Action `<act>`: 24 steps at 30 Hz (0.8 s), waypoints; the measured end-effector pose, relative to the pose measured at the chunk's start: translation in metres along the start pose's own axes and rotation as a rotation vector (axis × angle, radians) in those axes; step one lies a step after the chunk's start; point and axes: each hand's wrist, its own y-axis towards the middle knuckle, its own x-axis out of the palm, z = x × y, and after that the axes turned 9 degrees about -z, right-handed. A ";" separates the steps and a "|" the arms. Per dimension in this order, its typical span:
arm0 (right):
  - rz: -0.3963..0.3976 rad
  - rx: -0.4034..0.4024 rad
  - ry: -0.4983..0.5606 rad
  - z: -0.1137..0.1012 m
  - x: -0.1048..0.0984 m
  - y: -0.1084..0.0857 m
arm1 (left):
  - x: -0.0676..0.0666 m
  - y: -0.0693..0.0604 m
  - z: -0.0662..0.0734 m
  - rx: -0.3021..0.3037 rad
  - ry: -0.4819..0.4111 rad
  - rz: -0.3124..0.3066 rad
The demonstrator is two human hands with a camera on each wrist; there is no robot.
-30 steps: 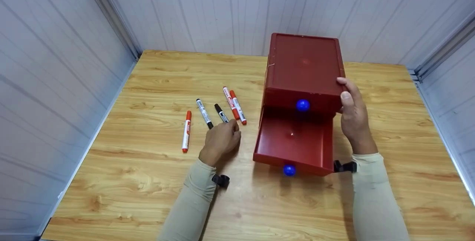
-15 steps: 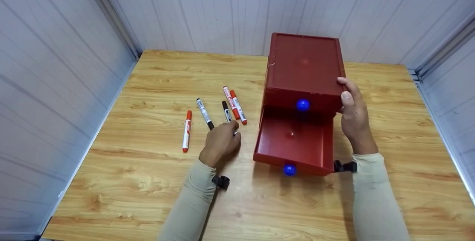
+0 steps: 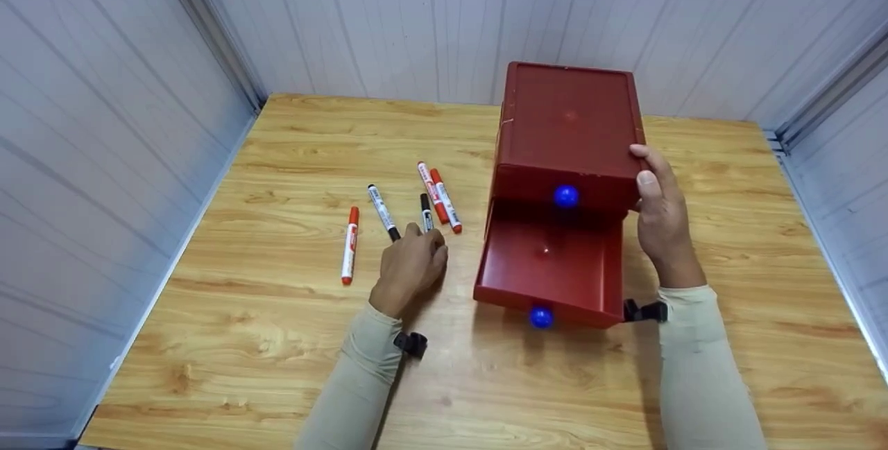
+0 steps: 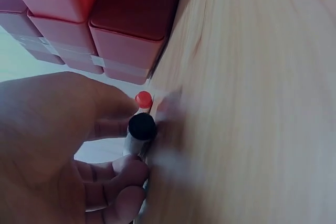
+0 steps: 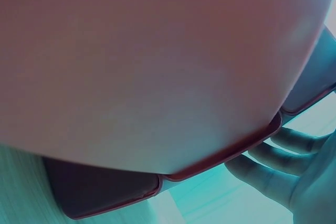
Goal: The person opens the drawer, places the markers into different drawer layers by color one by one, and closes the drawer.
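In the head view, my left hand [image 3: 411, 266] bends over a marker with a black cap [image 3: 426, 207] on the table. The left wrist view has this marker's black end [image 4: 142, 126] between thumb and curled fingers; how firmly it is pinched is hard to see. My right hand [image 3: 662, 221] rests against the right side of a red drawer cabinet [image 3: 572, 117], thumb at its front corner. In the right wrist view its fingers [image 5: 265, 174] lie fairly straight against the red side. The lower drawer [image 3: 548, 306] is pulled out, its bare floor showing.
Two red-capped markers, one [image 3: 433, 192] beside another [image 3: 446, 200], lie left of the cabinet. A black-capped marker [image 3: 383, 211] and a red-capped marker [image 3: 349, 245] lie further left. Blue ball knobs, upper [image 3: 566, 196] and lower [image 3: 541, 317], jut from the drawers. White panels enclose the table.
The marker under my left hand has swung its black cap to the right and now points nearly straight away. My left hand has shifted slightly. The right hand and cabinet stay put.
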 end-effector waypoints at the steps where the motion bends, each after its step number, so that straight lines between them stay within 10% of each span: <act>1: 0.000 0.001 0.006 0.000 0.000 0.000 | 0.000 0.000 -0.001 0.006 0.011 0.002; 24: 0.009 0.002 0.028 -0.003 0.002 0.001 | -0.004 -0.006 -0.002 -0.040 0.069 0.031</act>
